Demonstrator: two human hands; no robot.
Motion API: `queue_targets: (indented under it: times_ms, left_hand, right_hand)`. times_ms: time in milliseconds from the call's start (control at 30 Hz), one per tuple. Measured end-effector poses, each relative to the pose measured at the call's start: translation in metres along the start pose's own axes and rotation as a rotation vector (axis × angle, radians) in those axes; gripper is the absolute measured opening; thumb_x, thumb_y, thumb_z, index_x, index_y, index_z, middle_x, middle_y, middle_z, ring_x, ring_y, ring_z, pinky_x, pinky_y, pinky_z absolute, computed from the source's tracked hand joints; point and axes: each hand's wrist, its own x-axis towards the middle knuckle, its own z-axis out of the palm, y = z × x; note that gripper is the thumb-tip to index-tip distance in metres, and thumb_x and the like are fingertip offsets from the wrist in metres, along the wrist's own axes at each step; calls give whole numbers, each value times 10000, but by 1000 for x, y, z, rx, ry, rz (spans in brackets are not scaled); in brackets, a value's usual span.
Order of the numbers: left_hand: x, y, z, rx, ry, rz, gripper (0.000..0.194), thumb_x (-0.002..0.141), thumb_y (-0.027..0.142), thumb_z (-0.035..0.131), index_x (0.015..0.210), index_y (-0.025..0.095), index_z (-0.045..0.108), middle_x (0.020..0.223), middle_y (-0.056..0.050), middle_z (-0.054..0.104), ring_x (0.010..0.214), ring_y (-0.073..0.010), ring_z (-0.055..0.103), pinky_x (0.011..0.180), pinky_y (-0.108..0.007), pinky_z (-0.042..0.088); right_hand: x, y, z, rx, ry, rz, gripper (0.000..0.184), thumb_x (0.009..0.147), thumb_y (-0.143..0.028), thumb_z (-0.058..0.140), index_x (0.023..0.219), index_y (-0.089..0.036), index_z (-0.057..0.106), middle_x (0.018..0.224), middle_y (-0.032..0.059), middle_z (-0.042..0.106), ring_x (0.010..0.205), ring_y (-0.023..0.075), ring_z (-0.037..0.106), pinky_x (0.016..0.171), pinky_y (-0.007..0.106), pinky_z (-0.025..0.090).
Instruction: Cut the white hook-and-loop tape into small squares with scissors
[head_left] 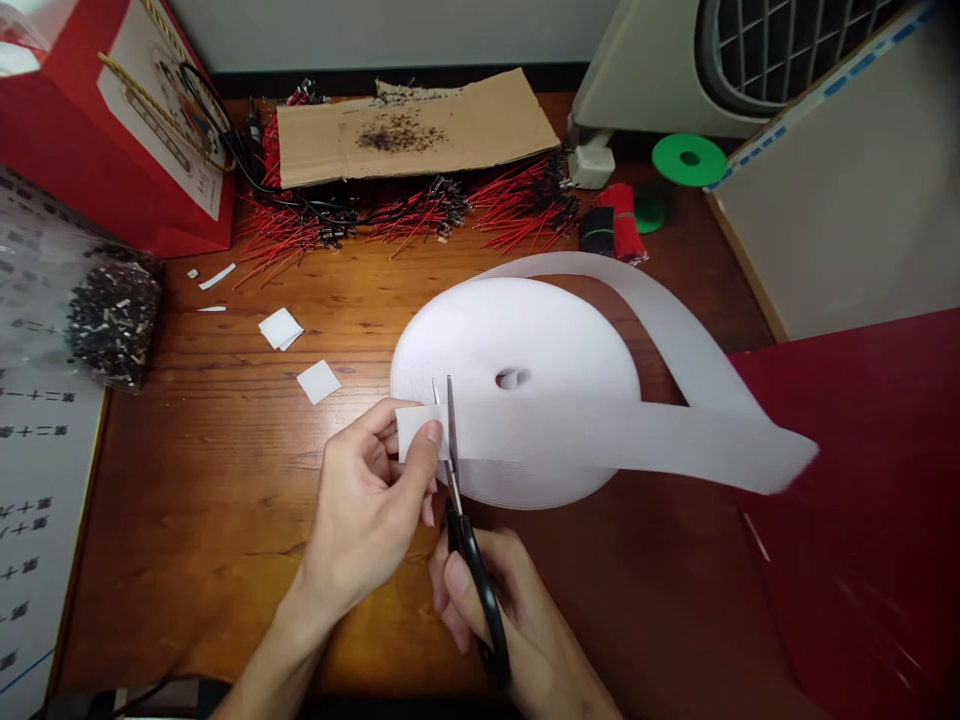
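Note:
A broad white strip (555,432) comes off a big flat white roll (517,335) and loops round at the right. My left hand (375,490) pinches the strip's free end between thumb and fingers. In my right hand (502,600) is a pair of scissors (471,560) with black handles. Its slightly parted blades lie across the strip, just right of my left thumb. Several small white squares rest on the table to the left, one of them a single square (319,382) and others in a small stack (281,329).
Bundles of red and black wires (525,205) lie at the back, partly under a cardboard piece (420,130). A red paper bag (135,130) and a clear bag of small dark parts (112,315) stand left. A heater (667,70) and green spool (690,160) are back right.

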Motion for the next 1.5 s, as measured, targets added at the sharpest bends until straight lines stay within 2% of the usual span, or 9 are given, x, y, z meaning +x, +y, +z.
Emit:
queue_targets:
  times_ms: [133,300,433,600,867,1000,1133,1333,1500]
  left_hand:
    - [1,3,2,13,51,19,193,869,291,705,720,177,658,532,47,577,392,-79,518,367,-172,444]
    - [4,4,-2,10,44,5,206,845,286,709,681,173,654,523,30,600,401,-81,514,385,-178,453]
    - [4,2,-3,2,40,-1,197,848,286,715,698,171,660,522,30,598,410,-84,518,401,-181,452]
    - [4,-2,-6,-11,12,-7,216,847,282,727,688,179,623,517,42,542,425,-80,478,396,-177,400]
    - [5,0,-6,-11,-20,6,195,831,274,727,682,179,645,560,31,511,478,-90,449,398,-190,352]
    - [3,2,-5,-38,10,-6,203,807,275,736,655,181,640,553,32,505,465,-88,435,393,-192,333]
    - [3,2,-7,-55,24,-18,192,795,270,748,653,174,662,549,35,501,454,-83,425,386,-192,322]
    - [4,4,-7,-28,-28,-28,145,800,245,739,683,166,707,535,31,525,453,-85,436,376,-188,318]
    - [5,2,-7,-32,-9,-39,128,784,243,747,687,167,715,520,37,511,443,-83,418,373,-189,316]
  right_hand:
    - [1,-8,5,-11,-11,3,668,917,-869,499,851,-213,612,668,-4,551,681,205,526,706,360,471]
    - [6,-7,4,-111,-46,-33,649,947,-847,430,792,-227,537,663,-17,509,619,177,488,639,338,413]
    - [10,2,4,-121,-85,-106,579,1000,-746,416,721,-241,471,626,-22,480,598,167,458,580,315,370]
    - [10,6,3,-123,-99,-123,532,1037,-649,453,715,-231,524,603,-25,491,587,161,454,587,306,391]
    - [7,-5,-5,-103,-36,-41,591,946,-801,522,836,-223,578,696,-6,534,659,190,506,632,321,452]
    - [10,-7,1,-139,-86,-101,626,968,-810,441,747,-231,530,672,-6,503,664,188,481,606,311,395]
    - [13,-5,5,-87,-123,-141,551,1020,-688,436,704,-237,446,612,-42,433,558,141,388,533,304,287]
    - [12,-13,-5,-101,-139,-98,592,995,-778,447,820,-219,533,694,-27,471,623,156,440,577,297,339]
    - [16,-7,-1,-34,-149,-145,613,1022,-760,442,726,-224,472,619,-49,433,571,131,379,541,306,260]
